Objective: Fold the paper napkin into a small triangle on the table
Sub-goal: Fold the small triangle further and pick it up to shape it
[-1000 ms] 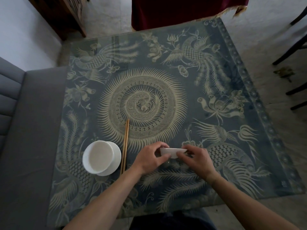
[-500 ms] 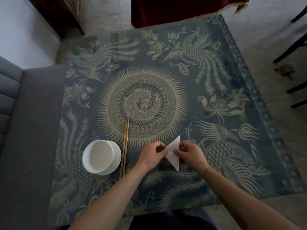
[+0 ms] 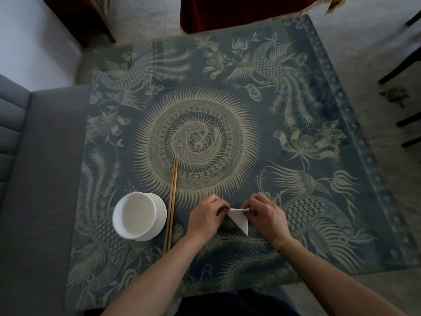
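The white paper napkin (image 3: 239, 219) is a small triangle near the table's front edge, its point aimed toward me and its upper edge folded over. My left hand (image 3: 205, 218) pinches the napkin's upper left corner with curled fingers. My right hand (image 3: 265, 216) pinches the upper right corner, and its fingers cover that end of the fold. Both hands sit low over the blue patterned table (image 3: 296, 156).
A white bowl (image 3: 136, 215) on a small white saucer (image 3: 159, 221) stands to the left of my hands. A pair of wooden chopsticks (image 3: 172, 206) lies lengthwise between the bowl and my left hand. A grey sofa (image 3: 41, 179) borders the table's left side. Dark chair legs (image 3: 407, 119) stand on the right.
The napkin stood up as a taller triangle half a second ago; now its top point is folded down and the triangle is smaller. Both hands stayed on it.
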Motion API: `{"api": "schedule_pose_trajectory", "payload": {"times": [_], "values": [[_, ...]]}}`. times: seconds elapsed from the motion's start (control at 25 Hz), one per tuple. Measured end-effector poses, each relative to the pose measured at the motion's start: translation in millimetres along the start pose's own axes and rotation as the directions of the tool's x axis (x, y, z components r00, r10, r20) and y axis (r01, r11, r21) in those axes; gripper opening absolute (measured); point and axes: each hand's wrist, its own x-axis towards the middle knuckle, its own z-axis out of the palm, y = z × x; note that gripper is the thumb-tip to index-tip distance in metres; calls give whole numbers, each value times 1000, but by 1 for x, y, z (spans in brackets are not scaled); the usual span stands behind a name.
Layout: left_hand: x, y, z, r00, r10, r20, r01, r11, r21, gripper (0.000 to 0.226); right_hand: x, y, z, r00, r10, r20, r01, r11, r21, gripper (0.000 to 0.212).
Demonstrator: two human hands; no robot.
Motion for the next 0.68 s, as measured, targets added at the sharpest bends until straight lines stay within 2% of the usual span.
{"api": "schedule_pose_trajectory", "payload": {"times": [0.2,0.44,0.56,0.68], "values": [[1,0,1,999,-30,26,30,1000,-5,10,-9,5,-6,997,-71,6,71,997,-17,13],[-1,-4,3,998,-45,53,46,999,-23,14,-16,10,-6,997,-74,12,74,997,-1,15],[-2,-2,3,998,-44,38,45,999,-27,7,-20,11,-4,996,-90,15,90,996,16,10],[-5,-1,7,1000,11,29,-11,1000,24,18,-23,12,0,996,-81,33,82,996,-22,20]]}}
